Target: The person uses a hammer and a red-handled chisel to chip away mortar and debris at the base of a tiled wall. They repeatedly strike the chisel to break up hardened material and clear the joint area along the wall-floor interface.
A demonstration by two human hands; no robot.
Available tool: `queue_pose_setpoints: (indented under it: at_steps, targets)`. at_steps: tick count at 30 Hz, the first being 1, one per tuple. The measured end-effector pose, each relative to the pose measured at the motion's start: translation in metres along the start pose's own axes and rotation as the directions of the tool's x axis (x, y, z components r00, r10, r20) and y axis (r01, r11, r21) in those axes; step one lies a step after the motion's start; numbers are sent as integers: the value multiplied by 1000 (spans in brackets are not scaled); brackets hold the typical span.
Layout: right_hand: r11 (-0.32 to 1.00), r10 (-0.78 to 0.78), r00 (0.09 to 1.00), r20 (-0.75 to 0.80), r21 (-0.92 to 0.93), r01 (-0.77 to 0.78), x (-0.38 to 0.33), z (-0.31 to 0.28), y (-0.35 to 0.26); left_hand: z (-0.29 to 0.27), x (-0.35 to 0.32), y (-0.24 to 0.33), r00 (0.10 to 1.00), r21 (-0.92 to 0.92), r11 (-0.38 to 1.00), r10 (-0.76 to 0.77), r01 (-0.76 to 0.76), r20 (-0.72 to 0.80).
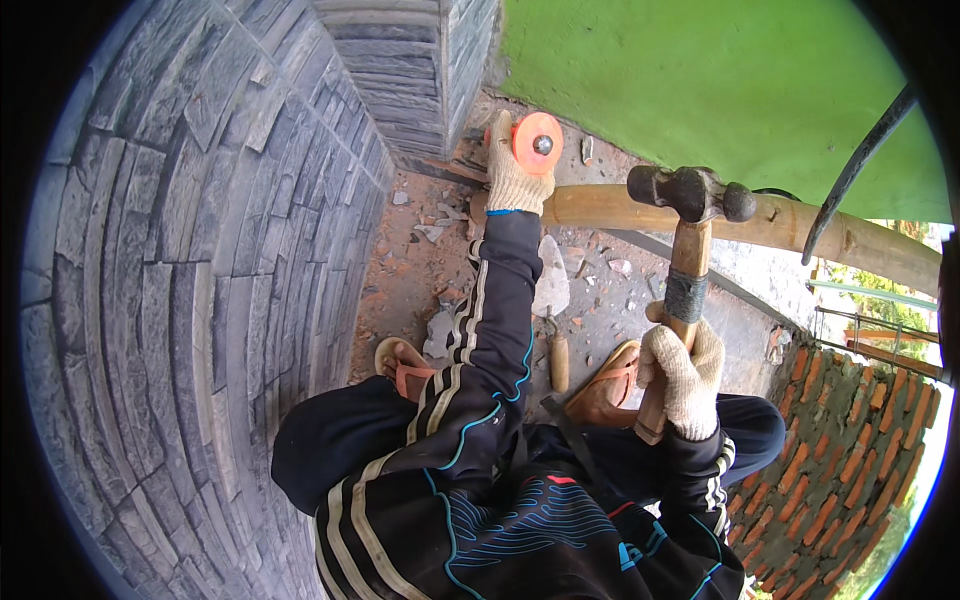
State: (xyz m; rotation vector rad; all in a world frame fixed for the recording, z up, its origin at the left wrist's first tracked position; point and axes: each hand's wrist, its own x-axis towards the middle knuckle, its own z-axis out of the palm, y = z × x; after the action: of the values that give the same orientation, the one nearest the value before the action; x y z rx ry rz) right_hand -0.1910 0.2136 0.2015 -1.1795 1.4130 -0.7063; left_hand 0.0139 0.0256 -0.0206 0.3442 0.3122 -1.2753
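Note:
My left hand (512,180), in a knitted cream glove, is closed round a chisel (527,141) with a round orange guard. The chisel's steel striking end faces up, while its lower part is hidden beneath the guard and hand. It stands near the base of the stone-clad corner, by the green wall. My right hand (690,375), gloved alike, grips the wooden handle of a hammer (692,195). Dark tape wraps the handle below the metal head, which is raised to the right of the chisel. Between my feet lies a trowel (553,290) with a wooden handle.
Grey stone cladding (200,260) rises on the left, and a green wall (700,90) stands ahead. A bamboo pole (610,207) crosses behind the hammer. Broken chips litter the floor (400,270). At right are a dark curved bar (860,165) and a rough brick wall (830,470).

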Motion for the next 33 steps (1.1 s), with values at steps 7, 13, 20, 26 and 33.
queue_pose_setpoints:
  at_steps: [7, 13, 20, 26, 33]
  targets:
    - [987, -113, 991, -74, 109, 121, 8, 22, 4, -20, 49, -8, 946, 262, 910, 295, -321, 132]
    - [848, -257, 926, -275, 396, 353, 55, 75, 7, 4, 54, -26, 688, 672, 325, 615, -665, 384]
    - [960, 68, 997, 34, 270, -75, 86, 117, 34, -36, 79, 18, 849, 509, 694, 310, -510, 429]
    - [841, -277, 921, -274, 395, 370, 76, 74, 2, -4, 48, -12, 914, 518, 753, 344, -405, 216]
    - [950, 46, 999, -28, 310, -35, 101, 110, 23, -15, 65, -16, 899, 456, 776, 351, -436, 262]
